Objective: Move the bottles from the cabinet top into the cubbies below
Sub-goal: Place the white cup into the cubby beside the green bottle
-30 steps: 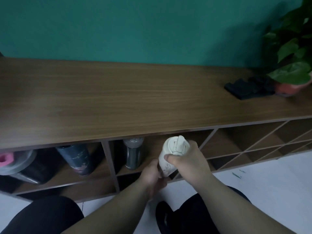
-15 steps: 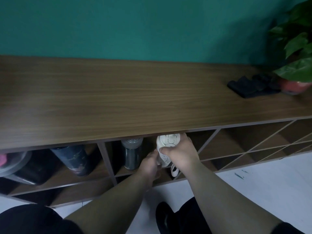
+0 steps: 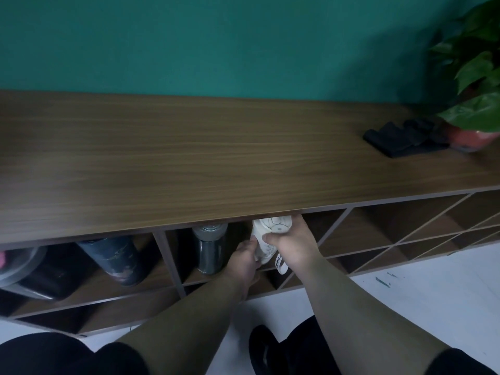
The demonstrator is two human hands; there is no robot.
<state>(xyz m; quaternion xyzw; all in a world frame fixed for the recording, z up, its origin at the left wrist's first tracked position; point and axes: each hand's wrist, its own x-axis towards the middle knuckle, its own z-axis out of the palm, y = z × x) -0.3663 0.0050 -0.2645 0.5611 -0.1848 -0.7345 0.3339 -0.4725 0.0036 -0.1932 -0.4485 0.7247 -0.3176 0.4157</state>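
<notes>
A white bottle (image 3: 267,232) with a strap stands inside the middle cubby, just under the wooden cabinet top (image 3: 216,163). My right hand (image 3: 290,240) grips its upper part from the right. My left hand (image 3: 243,259) holds its lower part from the left. A dark metal bottle (image 3: 209,249) stands in the same cubby to the left. A dark patterned bottle (image 3: 115,257) leans in the cubby further left. No bottle shows on the cabinet top.
A black cloth (image 3: 403,139) and a potted plant (image 3: 476,104) sit at the top's right end. A grey container (image 3: 19,263) with a pink part fills the far-left cubby. Diamond-shaped cubbies (image 3: 405,234) run to the right. White floor lies below.
Both hands have carried the white bottle from in front of the cabinet forward into the middle cubby, so its top now sits under the cabinet's front edge.
</notes>
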